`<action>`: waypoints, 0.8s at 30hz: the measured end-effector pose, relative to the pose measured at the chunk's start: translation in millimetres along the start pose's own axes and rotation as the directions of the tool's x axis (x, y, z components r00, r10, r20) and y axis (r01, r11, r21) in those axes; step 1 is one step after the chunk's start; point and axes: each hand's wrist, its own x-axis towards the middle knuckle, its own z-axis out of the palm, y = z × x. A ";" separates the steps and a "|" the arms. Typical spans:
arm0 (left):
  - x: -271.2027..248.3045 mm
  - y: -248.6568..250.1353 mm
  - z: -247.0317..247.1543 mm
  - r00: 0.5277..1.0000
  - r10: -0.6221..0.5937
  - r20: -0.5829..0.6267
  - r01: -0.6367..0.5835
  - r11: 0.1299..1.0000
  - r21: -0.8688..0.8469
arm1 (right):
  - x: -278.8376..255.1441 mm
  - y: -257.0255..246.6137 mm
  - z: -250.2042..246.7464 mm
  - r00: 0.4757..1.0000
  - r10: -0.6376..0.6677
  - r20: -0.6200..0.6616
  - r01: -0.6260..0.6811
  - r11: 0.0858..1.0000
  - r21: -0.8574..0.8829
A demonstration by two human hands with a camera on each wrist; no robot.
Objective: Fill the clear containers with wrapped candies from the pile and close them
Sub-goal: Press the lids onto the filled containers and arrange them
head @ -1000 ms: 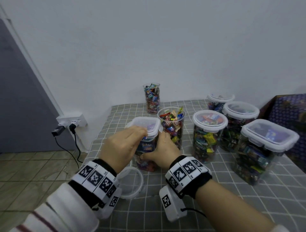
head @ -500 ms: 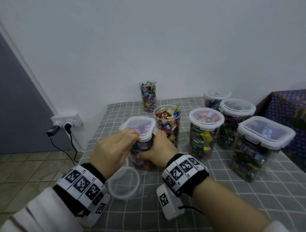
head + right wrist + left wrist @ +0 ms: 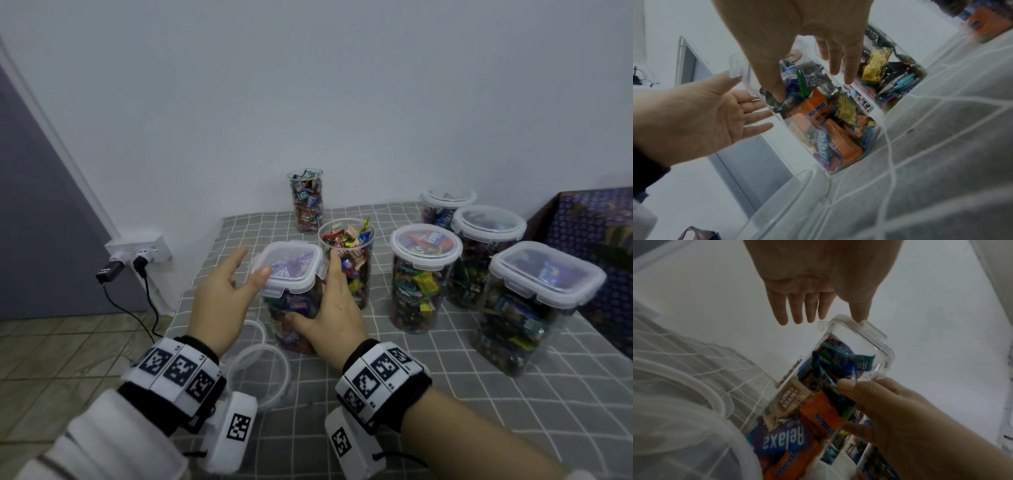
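**Left hand off the lid, square jar capped**

Since a second ago the left hand (image 3: pixel 222 294) has lifted from the top of the square lid (image 3: pixel 289 266) and now hangs just left of it, fingers straight and spread, thumb tip at the lid's near-left edge. The camera also sits a little farther back and lower.

The right hand (image 3: pixel 334 318) is against the right side of the square candy jar (image 3: pixel 291 315), centre of the head view: thumb laid across the lower front wall, fingers straight up the far side. It steadies more than it grips.

Lid sits on the rim; from the left wrist view at least one side flap (image 3: pixel 878 375) looks flared out, so latching seems unfinished, though I cannot be sure.

To do it well, as I judge: hold the jar firmly low down, press each flap down in turn, opposite sides first, and check that no wrapper is caught under the rim.

Two filled round jars behind it, upper centre, are uncovered (image 3: pixel 346 260) (image 3: pixel 306 202); loose round lids (image 3: pixel 258 373) lie at lower centre-left on the checked cloth (image 3: pixel 445 394). Four capped containers stand on the right.

Writing readable: "Relaxa" on purple wrappers (image 3: pixel 784 440), "COFFEE CANDY" (image 3: pixel 788 400), "Fruit Plus" on the far jar's contents. An orange wrapper (image 3: pixel 813 110) shows partial letters only.
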 end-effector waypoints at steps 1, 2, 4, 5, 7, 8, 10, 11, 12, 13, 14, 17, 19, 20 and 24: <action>-0.7 -0.6 1.8 1.000 -0.029 0.008 0.029 0.999 -0.037 | -0.1 -1.0 0.9 1.000 -0.022 -0.009 0.022 1.000 -0.018; -1.6 0.0 3.2 0.999 -0.038 0.008 0.039 0.997 -0.066 | 0.0 -1.6 2.1 0.999 -0.037 -0.018 0.036 0.999 -0.030; -2.9 3.8 4.6 0.999 -0.032 0.011 0.033 0.994 -0.099 | 0.7 -1.4 4.2 0.999 -0.041 -0.020 0.040 0.999 -0.027; -3.4 6.4 5.0 0.999 -0.030 0.025 0.032 0.993 -0.112 | 1.0 -0.9 4.2 0.999 -0.038 -0.017 0.038 0.999 -0.023; -3.6 9.0 4.6 0.998 -0.032 0.052 0.040 0.989 -0.144 | 1.4 0.4 3.8 1.000 -0.030 -0.006 0.030 0.999 -0.024; -3.1 9.4 4.4 0.998 -0.035 0.054 0.043 0.986 -0.162 | 1.4 0.8 3.6 1.000 -0.028 0.000 0.028 0.999 -0.027; -2.1 9.3 3.9 0.998 -0.046 0.047 0.054 0.979 -0.195 | 1.4 0.8 4.3 1.000 -0.026 0.004 0.026 0.999 -0.029; -2.2 9.2 3.9 0.997 -0.056 0.045 0.064 0.977 -0.205 | 1.3 0.9 4.9 1.000 -0.028 -0.001 0.028 0.999 -0.027; -2.8 9.5 3.8 0.997 -0.065 0.043 0.073 0.975 -0.210 | 1.1 1.2 5.7 0.999 -0.036 -0.009 0.036 0.999 -0.024; -3.3 9.4 3.7 0.997 -0.070 0.041 0.077 0.975 -0.207 | 1.0 1.7 6.1 0.999 -0.046 -0.015 0.046 0.999 -0.023; -4.2 9.7 3.3 0.997 -0.071 0.041 0.077 0.976 -0.201 | 0.9 2.0 6.1 0.998 -0.053 -0.016 0.053 0.998 -0.025; -4.9 9.5 3.3 0.997 -0.069 0.039 0.075 0.978 -0.193 | 0.6 1.4 4.4 0.998 -0.059 -0.003 0.059 0.998 -0.033; -5.2 9.0 3.8 0.997 -0.076 0.030 0.081 0.977 -0.197 | 0.9 0.9 3.5 0.998 -0.059 0.002 0.059 0.998 -0.037; -5.5 8.9 4.1 0.996 -0.080 0.026 0.084 0.975 -0.204 | 1.2 0.8 3.5 0.998 -0.059 0.004 0.059 0.998 -0.036; -5.6 7.7 5.5 0.996 -0.086 0.031 0.091 0.970 -0.227 | 3.3 3.4 6.4 0.998 -0.063 -0.003 0.063 0.998 -0.011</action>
